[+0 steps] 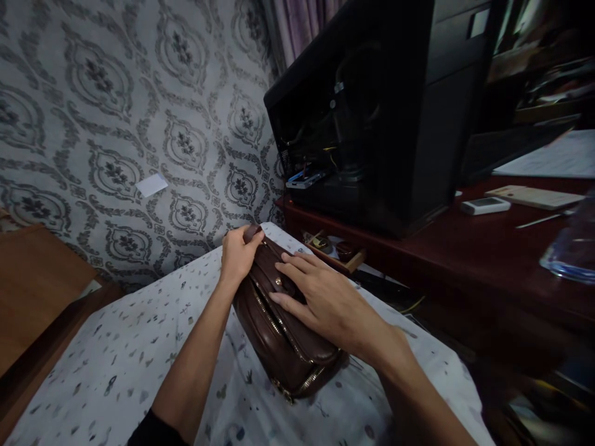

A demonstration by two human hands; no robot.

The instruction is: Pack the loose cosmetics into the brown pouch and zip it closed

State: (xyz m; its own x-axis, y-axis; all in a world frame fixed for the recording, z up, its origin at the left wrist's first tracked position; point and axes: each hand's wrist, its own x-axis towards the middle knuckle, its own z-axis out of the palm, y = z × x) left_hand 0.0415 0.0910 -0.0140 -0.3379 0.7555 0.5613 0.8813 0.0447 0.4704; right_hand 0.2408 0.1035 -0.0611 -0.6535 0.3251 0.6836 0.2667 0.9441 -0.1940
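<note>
A dark brown leather bag with brass-coloured zips lies on a white patterned sheet. At its far end my left hand is closed around a short brown strap or handle. My right hand rests on the bag's flap with its fingers stretched out, close to a small round gold stud. A zip line runs along the bag's near-left side. The zip at the bag's near end appears partly parted, and the bag's inside cannot be seen.
A black computer case stands on a dark red desk at right. Below the desktop a small drawer sticks out with items inside. A white device lies on the desk. Wooden furniture borders the sheet at left.
</note>
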